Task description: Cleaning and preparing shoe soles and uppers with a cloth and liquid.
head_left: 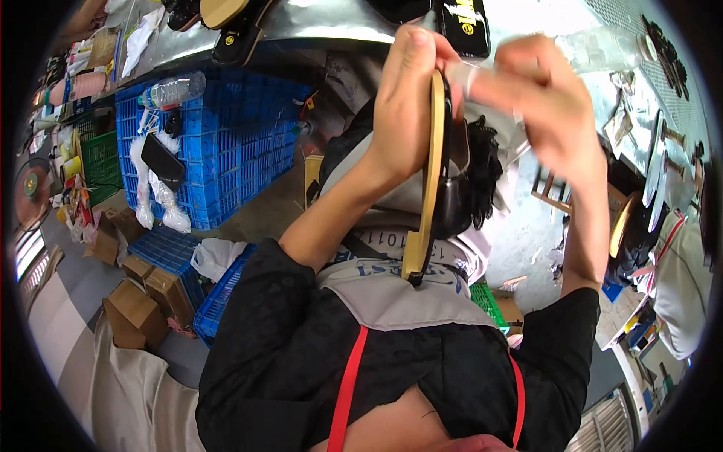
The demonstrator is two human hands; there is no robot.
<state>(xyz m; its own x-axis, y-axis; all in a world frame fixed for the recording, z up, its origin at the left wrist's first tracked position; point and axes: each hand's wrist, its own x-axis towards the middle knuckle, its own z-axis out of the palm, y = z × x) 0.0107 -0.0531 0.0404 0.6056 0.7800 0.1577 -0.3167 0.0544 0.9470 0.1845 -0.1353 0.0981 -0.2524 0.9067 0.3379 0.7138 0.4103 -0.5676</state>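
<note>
Shoe upright in my left grip, black upper on tan sole.
My left grip [407, 105] is closed on one shoe [431, 188], heel down in front of my grey apron [392, 305]; my right grip [550, 105], motion-blurred, is beside its upper end, its closure undeterminable, with one white band [467, 78] at a finger. Progress, by judgement: the shoe appears largely assembled, with work at its upper end in hand; what is left cannot be determined. Count: one shoe held; two clear plastic bottles, one on the blue crate stack [245, 151], one on the bench [316, 24]; at least two black shoe parts [474, 41] on the bench.
</note>
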